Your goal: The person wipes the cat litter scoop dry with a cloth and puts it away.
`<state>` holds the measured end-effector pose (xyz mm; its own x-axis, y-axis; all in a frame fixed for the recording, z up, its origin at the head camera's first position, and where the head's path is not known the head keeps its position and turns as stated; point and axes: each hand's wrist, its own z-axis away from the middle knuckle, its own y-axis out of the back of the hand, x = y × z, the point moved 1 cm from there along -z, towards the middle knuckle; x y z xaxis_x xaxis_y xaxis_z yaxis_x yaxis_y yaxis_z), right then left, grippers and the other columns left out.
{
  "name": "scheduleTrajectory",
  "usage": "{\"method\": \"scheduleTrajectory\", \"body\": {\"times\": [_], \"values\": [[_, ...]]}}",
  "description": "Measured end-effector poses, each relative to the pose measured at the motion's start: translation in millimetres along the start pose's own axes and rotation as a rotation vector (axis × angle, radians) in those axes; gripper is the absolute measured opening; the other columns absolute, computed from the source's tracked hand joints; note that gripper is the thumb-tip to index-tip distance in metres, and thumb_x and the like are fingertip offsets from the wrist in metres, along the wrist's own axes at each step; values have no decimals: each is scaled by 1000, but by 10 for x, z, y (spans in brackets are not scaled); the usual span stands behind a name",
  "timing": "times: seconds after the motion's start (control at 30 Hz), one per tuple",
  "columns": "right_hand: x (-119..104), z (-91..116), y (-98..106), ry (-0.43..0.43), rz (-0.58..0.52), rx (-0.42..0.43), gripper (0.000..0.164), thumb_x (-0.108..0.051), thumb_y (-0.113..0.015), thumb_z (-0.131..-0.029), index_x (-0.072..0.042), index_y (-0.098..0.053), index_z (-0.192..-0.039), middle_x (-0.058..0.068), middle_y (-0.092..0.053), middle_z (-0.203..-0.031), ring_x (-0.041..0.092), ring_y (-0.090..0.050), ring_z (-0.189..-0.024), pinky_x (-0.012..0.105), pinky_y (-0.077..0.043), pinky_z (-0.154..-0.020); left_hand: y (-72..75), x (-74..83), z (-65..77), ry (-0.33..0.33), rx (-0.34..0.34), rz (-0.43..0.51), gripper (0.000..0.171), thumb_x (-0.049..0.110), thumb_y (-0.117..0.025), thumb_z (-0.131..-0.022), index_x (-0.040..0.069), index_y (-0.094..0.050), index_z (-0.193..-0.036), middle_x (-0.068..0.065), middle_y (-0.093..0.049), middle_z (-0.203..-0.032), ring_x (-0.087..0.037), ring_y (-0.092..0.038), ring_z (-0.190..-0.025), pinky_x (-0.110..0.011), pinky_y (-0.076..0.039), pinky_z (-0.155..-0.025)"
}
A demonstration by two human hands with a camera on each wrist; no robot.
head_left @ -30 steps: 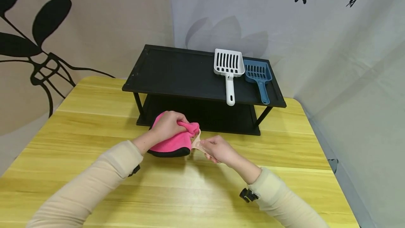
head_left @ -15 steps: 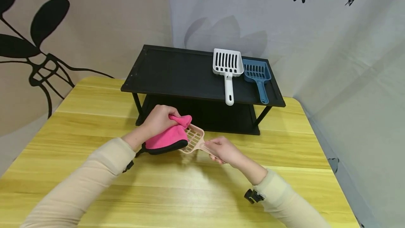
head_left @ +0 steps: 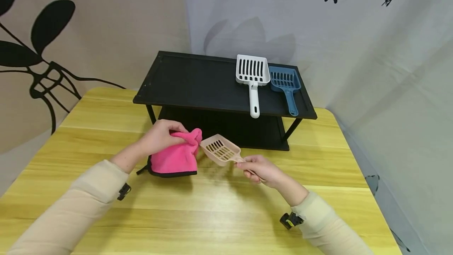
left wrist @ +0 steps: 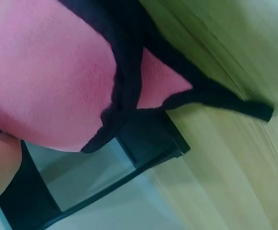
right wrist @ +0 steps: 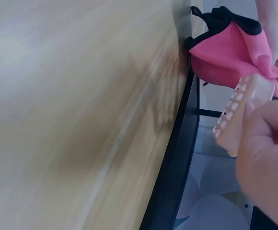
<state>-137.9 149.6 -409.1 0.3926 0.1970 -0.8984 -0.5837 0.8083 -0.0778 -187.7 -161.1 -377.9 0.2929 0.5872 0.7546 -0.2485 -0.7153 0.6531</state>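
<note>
My left hand grips a bunched pink cloth with black edging, holding it over the table in front of the rack. In the left wrist view the cloth hangs in folds, and a black strip sticks out from one corner. My right hand holds a pale peach slotted litter scoop by its handle. The scoop's head points left, its far corner right beside the cloth. From the right wrist the slotted underside of the scoop shows, overlapping the cloth in that view.
Behind the hands stands a black two-tier rack on the wooden table. A white litter scoop and a blue one lie on the right of its top shelf, handles toward me. Pale curtains hang behind.
My left hand has drawn the cloth leftward off the peach scoop, whose slotted head was mostly covered before and now shows whole. My right hand has shifted slightly right with the scoop.
</note>
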Motion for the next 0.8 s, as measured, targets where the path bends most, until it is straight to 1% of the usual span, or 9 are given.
{"method": "scheduleTrajectory", "body": {"times": [0.1, 0.13, 0.23, 0.33, 0.47, 0.57, 0.7, 0.8], "values": [[-11, -18, -8, -5, -14, 20, 22, -19, -52, -95, 1, -56, -103, -8, -48, -55, 1, -35, -40, 16, -28, -41, -19, 55, 16, 17, -26, 30, 13, 17, -77, -77, 13, -72, -89, -2, -71, -88, -15, -59, -78, -22, -49, -69], [-20, -22, -18, -8, -10, 28, 27, -20, -51, -95, 3, -56, -107, -9, -47, -55, 0, -35, -40, 16, -28, -41, -26, 70, 22, 18, -33, 39, 13, 17, -77, -77, 13, -72, -89, -2, -71, -88, -15, -59, -79, -23, -49, -69], [-39, -38, -31, -14, -9, 47, 39, -21, -49, -96, 11, -50, -119, -10, -45, -53, 0, -33, -40, 16, -28, -42, -38, 94, 35, 28, -45, 69, 13, 15, -76, -78, 12, -72, -89, -3, -71, -89, -16, -59, -79, -23, -49, -69], [-37, -59, -21, -14, -31, 82, 44, -20, -46, -97, 15, -43, -125, -10, -43, -53, 1, -31, -40, 16, -27, -42, -36, 104, 44, 35, -50, 108, 13, 15, -76, -78, 9, -71, -89, -6, -70, -89, -13, -58, -77, -21, -49, -67], [-43, -105, -33, -16, -60, 130, 41, -19, -46, -98, 13, -44, -122, -8, -42, -54, 1, -30, -41, 16, -26, -41, -66, 143, 43, 41, -47, 170, 13, 13, -75, -79, 6, -70, -89, -8, -69, -89, -11, -57, -75, -21, -47, -65], [-70, -139, -103, -14, -72, 136, 36, -20, -46, -98, 10, -48, -117, -8, -42, -55, 2, -30, -42, 16, -26, -41, -154, 184, 34, 23, -40, 197, 11, 10, -74, -79, 6, -70, -88, -8, -69, -89, -13, -57, -76, -21, -48, -66], [-122, -159, -225, -1, -90, 116, 26, -19, -46, -98, 4, -51, -108, -8, -40, -55, 1, -30, -42, 15, -25, -41, -310, 213, 20, -26, -10, 169, 11, 7, -75, -77, 8, -71, -88, -8, -69, -90, -15, -56, -78, -21, -49, -67], [-161, -145, -285, 9, -93, 102, 23, -19, -45, -98, 2, -52, -105, -8, -38, -54, 1, -30, -42, 15, -24, -40, -379, 219, 25, -37, 63, 125, 12, 8, -76, -77, 9, -71, -87, -7, -69, -90, -16, -54, -74, -20, -48, -63]]}}
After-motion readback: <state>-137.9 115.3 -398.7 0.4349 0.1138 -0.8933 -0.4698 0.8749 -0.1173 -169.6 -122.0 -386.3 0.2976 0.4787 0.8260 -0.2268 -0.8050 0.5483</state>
